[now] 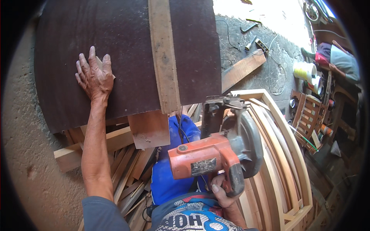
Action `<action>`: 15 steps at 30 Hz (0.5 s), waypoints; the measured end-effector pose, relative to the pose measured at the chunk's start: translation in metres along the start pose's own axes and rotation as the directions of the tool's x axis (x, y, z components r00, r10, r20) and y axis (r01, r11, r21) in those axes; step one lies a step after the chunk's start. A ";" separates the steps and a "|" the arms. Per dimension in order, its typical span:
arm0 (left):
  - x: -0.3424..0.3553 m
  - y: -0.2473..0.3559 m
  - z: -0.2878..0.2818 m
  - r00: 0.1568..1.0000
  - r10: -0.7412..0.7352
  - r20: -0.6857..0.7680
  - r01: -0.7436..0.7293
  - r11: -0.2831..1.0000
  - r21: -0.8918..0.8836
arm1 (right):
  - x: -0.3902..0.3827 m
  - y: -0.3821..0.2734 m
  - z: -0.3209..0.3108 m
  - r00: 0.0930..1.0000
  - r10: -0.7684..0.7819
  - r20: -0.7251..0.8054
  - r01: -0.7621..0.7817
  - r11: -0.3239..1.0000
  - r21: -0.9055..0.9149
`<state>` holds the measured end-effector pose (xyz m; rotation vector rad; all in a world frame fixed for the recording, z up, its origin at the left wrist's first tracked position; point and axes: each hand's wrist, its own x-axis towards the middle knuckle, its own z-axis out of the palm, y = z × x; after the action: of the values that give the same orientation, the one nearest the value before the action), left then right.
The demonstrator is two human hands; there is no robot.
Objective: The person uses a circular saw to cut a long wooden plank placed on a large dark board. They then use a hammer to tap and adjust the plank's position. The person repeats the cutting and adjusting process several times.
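My left hand (95,77) lies on a large dark brown board (123,30), fingers spread. A small pale flat piece (101,64) shows between its thumb and index finger, partly under the hand. My right hand (222,192) is closed around the rear handle of a circular saw (204,156) with an orange-red motor body and a grey blade guard. Held in front of my body, the saw is clear of the board's near right corner. A long narrow wooden strip (163,57) runs over the board. Below the board's near edge a reddish-brown plank (149,129) sticks out, with shavings on it.
Many loose offcuts (129,173) lie beneath the board at left. Curved wooden frames (285,154) stand at right. Beyond are a thick plank (243,70), a power strip (262,45), cords, and white buckets (304,71). A person (339,59) is at the far right.
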<state>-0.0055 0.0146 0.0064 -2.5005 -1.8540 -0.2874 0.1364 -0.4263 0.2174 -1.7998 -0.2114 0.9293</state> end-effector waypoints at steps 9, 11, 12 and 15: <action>0.004 -0.005 0.005 1.000 0.004 0.000 -0.004 0.997 0.071 | 0.008 -0.005 -0.032 0.965 -0.066 -0.255 0.104 0.985 0.138; 0.006 -0.005 0.005 1.000 0.008 -0.003 -0.007 0.996 0.083 | 0.009 -0.001 -0.037 0.966 -0.080 -0.248 0.116 0.984 0.135; 0.007 -0.005 0.006 1.000 0.010 -0.005 -0.010 0.996 0.084 | 0.009 0.002 -0.040 0.964 -0.090 -0.252 0.123 0.985 0.120; 0.007 -0.009 0.007 1.000 0.011 -0.015 -0.010 0.996 0.086 | 0.005 0.010 -0.046 0.969 -0.080 -0.233 0.101 0.992 0.081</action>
<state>-0.0108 0.0252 -0.0006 -2.4443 -1.8067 -0.2211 0.1683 -0.4606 0.2128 -1.7797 -0.1020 0.6497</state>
